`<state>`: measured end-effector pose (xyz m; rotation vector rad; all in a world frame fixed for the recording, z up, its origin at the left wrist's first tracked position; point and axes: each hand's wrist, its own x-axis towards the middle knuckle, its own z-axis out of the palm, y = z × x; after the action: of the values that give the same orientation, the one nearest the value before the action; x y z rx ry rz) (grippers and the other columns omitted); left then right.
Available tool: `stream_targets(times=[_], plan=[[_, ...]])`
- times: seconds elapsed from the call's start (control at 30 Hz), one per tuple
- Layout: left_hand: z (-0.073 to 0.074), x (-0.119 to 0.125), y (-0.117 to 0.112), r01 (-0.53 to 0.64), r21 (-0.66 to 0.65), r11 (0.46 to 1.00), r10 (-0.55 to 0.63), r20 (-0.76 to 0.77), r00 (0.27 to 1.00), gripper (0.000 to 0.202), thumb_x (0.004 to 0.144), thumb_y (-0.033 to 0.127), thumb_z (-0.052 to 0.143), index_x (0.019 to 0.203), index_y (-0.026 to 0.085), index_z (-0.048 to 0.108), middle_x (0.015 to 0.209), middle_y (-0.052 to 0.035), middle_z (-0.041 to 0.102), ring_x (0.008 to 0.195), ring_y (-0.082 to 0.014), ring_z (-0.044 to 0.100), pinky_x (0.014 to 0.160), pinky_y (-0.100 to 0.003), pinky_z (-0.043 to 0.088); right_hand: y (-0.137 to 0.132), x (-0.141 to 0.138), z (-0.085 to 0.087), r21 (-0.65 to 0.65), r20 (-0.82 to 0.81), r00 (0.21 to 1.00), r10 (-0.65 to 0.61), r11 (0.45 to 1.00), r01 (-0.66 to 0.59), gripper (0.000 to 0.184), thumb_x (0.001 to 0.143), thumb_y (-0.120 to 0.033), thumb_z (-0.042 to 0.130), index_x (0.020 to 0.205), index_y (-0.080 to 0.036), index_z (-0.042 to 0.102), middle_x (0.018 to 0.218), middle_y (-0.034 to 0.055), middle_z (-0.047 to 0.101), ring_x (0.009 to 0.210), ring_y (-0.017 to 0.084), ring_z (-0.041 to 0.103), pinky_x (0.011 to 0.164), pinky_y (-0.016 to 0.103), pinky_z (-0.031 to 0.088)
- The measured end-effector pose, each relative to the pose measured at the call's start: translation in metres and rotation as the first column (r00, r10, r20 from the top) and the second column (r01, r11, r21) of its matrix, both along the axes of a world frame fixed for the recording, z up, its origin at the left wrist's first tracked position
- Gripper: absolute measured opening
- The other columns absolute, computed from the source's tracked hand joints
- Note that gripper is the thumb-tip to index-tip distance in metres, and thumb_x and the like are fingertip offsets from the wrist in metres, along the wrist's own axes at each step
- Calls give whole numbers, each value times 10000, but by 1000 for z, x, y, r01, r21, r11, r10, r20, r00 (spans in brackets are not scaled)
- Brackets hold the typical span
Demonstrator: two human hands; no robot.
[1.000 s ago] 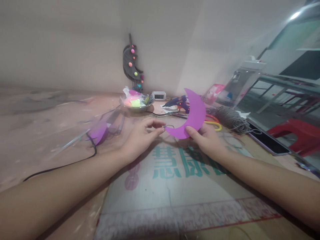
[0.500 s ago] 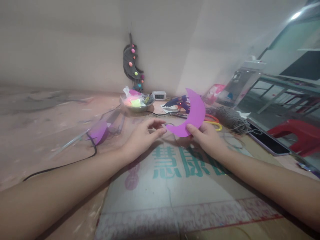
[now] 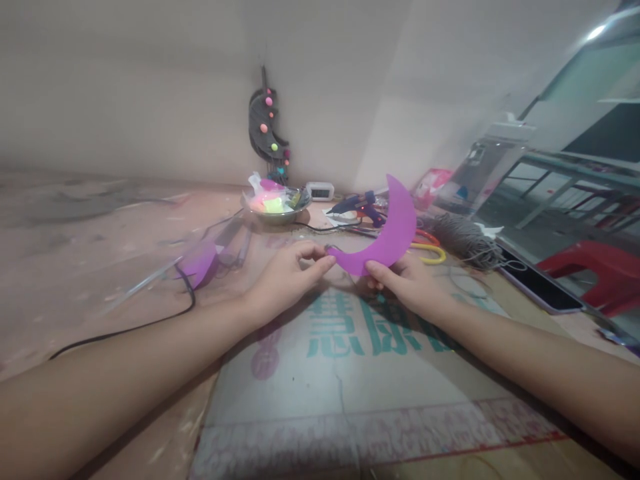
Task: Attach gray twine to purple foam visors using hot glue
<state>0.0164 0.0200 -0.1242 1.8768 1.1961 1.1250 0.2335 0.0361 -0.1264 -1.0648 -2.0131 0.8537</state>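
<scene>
And here's the right hand (image 3: 405, 280), thumb and fingers clamped on a thin, flat purple crescent (image 3: 399, 230) above the pale printed sheet (image 3: 295, 407) on the bench (image 3: 90, 273), with the left hand (image 3: 295, 270) pinched nearly closed on its lower tip! Uneven pulling could crease that narrow point, I'd say, and pushing forward could knock the dark blue glue gun (image 3: 354, 203) beyond.

Matt purple paper crescent (image 3: 400, 230), glossy metal bowl (image 3: 278, 218), fibrous grey yarn (image 3: 463, 239)
</scene>
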Motion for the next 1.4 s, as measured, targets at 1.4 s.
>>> stream_targets(times=[1.4], plan=[[-8,-2,7,-116,4,993,116,9,993,263,913,382,551,996,173,687,1034,-44,711,979,-195,628,891,-302,455,1,5,-3,280,92,990,-111,957,81,340,905,-350,495,623,-179,576,562,11,581,543,147,531,564,273,422]])
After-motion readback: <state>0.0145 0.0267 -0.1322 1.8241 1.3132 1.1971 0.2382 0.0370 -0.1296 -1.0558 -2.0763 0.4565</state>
